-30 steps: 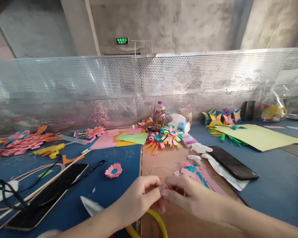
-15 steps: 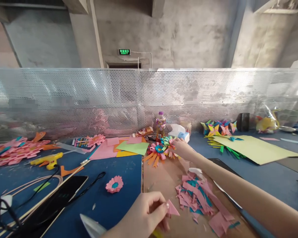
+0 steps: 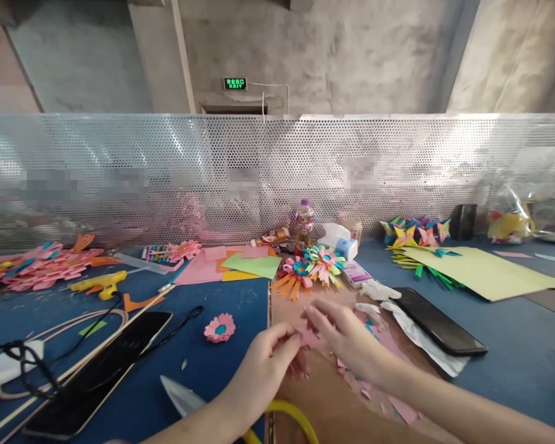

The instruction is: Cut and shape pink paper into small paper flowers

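My left hand [image 3: 269,365] pinches a small pink paper piece [image 3: 308,337] over the brown cardboard sheet [image 3: 305,394]. My right hand [image 3: 340,333] is beside it, fingers bent and touching the same pink piece. Pink and teal paper scraps [image 3: 374,336] lie partly hidden under my right hand. Two finished paper flowers [image 3: 315,264] sit further back on the cardboard. A small pink flower [image 3: 219,327] with a teal centre rests on the blue table to the left.
A black phone [image 3: 437,320] lies right on white paper, another phone [image 3: 99,370] left with black cords. Yellow glue gun [image 3: 99,283], pink flower pile [image 3: 37,265], coloured sheets [image 3: 240,265], a bottle [image 3: 304,223], yellow-green sheet [image 3: 481,271], perforated metal screen [image 3: 259,172] behind. Yellow-handled scissors [image 3: 277,413] lie near me.
My right hand has come back from the paper flowers at the rear to meet my left hand at the pink piece. The view has tilted down slightly.
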Motion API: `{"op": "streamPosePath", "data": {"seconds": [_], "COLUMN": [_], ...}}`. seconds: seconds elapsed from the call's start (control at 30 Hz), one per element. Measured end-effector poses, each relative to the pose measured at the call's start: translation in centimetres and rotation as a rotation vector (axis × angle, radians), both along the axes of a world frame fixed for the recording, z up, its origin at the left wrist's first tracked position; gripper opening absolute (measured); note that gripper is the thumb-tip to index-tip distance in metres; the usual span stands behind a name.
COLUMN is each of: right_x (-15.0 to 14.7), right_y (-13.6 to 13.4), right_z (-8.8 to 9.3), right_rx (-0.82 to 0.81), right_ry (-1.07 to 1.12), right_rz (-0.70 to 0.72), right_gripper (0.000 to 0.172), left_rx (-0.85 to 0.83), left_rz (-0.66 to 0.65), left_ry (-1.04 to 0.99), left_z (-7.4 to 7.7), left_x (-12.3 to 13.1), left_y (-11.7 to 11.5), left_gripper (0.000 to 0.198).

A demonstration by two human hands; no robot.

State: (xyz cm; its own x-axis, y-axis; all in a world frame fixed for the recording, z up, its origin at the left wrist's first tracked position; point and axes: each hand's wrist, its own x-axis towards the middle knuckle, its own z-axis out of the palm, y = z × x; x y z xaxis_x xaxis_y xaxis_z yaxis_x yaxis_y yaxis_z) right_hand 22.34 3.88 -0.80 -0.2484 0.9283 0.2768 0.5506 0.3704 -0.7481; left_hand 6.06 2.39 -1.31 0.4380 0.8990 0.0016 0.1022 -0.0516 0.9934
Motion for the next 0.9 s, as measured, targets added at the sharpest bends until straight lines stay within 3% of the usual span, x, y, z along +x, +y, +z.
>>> {"op": "streamPosePath", "data": {"seconds": [0.13,0.33,0.47,0.7,0.9], "right_x": [-0.5,0.2,0.4,0.6,1.0], "right_y": [-3.2,-3.5,-3.6,-3.3,-2.9], "right_z": [-1.2,-1.5,-1.4,-2.0,-3.0], "right_rx": [-0.118,-0.177,-0.188,-0.075,0.299], "right_ry": [0.086,0.215,0.253,0.211,0.064], "right_rz": [0.062,0.167,0.146,0.061,0.092], "right_gripper": [0.03,0.032,0.031,0.021,0.019], "left_rx": [0.006,0.046,0.017,-0.022,-0.002], "left_rz": [-0.027,-0.055,-0.036,-0.021,-0.017], "left_ry": [0.035,0.073,0.072,0.046,0.07], "left_z": [0.5,0.4,0.5,0.5,0.5], "left_x": [0.0,-0.2,-0.2,0.0,-0.1], "left_y": [-0.4,-0.6,-0.7,-0.5,-0.5], "left_gripper": [0.031,0.03,0.028,0.027,0.026]}}
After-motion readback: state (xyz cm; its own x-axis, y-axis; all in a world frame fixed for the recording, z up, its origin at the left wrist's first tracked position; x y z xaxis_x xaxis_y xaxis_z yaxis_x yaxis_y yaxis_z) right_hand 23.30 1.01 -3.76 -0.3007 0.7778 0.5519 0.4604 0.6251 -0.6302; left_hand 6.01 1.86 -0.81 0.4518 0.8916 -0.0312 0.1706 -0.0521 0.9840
